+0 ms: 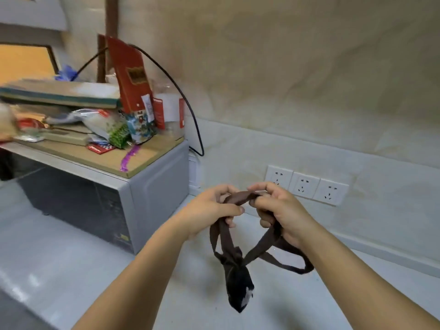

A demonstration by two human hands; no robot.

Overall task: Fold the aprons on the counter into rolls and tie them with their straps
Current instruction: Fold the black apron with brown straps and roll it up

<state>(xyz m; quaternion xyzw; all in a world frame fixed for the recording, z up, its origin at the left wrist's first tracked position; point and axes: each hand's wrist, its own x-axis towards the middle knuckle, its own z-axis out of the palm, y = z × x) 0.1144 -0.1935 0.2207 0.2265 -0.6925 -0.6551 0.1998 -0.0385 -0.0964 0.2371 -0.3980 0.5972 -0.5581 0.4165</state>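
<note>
Both hands, left hand and right hand, pinch brown straps; a rolled dark apron dangles above the tabletop.

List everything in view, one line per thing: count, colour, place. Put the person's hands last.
apron roll: one, dark brown to black, hanging from its straps below the hands, over the counter
straps: count unclear, brown, looped between both hands
counter: one, pale grey, under the microwave
microwave: one, grey, on the counter at left
wooden board: one, tan, on top of the microwave
red box: one, red, upright on the board
packets: several, mixed colours, piled on the board
cable: one, black, arcing down behind the microwave
wall sockets: three, white, in a row on the wall
left hand: one, grips the straps
right hand: one, grips the straps
</note>
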